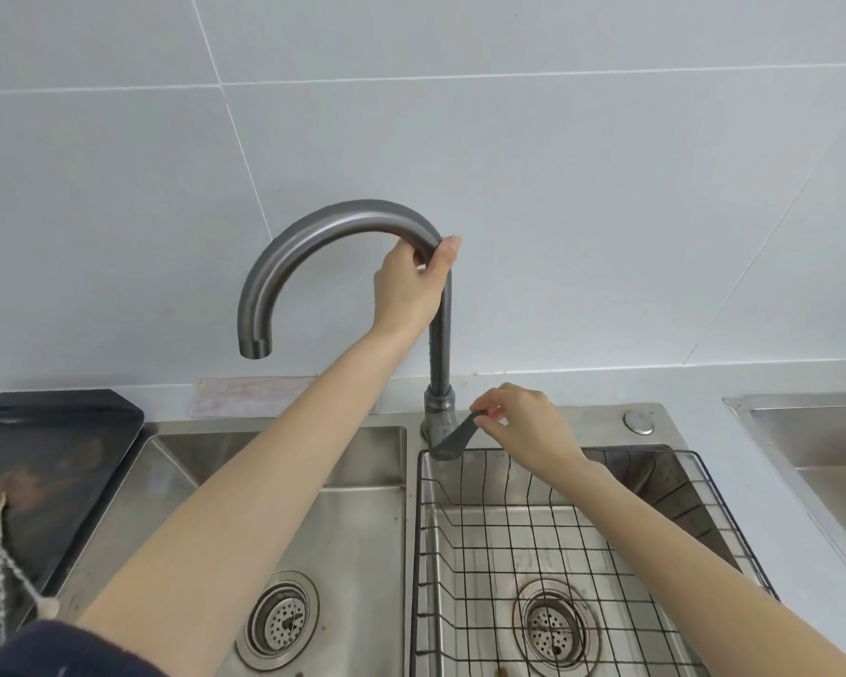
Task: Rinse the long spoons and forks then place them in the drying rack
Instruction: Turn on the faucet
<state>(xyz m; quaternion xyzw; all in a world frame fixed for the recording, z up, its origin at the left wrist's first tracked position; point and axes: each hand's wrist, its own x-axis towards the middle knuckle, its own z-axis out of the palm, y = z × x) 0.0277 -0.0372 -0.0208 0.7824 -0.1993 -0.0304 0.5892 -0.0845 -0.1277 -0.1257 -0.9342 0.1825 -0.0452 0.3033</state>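
The left hand (pixel 411 280) is closed around the tap (pixel 343 222) near the top of its arch, fingers wrapped over the pipe and thumb on the far side. The spout bends toward 9 o'clock and ends above the left basin (pixel 357 530); no water shows. The right hand (pixel 523 422), at 3 o'clock of the tap's base, pinches the tip of the lever (pixel 453 439) between thumb and fingers. The lever slants down toward 7 o'clock, over the back edge of the rack (pixel 558 554). This wire rack sits in the right basin (pixel 655 471) and holds nothing that can be made out. No spoons or forks are in view. A dark board (pixel 45 456) lies on the desk (pixel 753 456) at 9 o'clock of the left basin.
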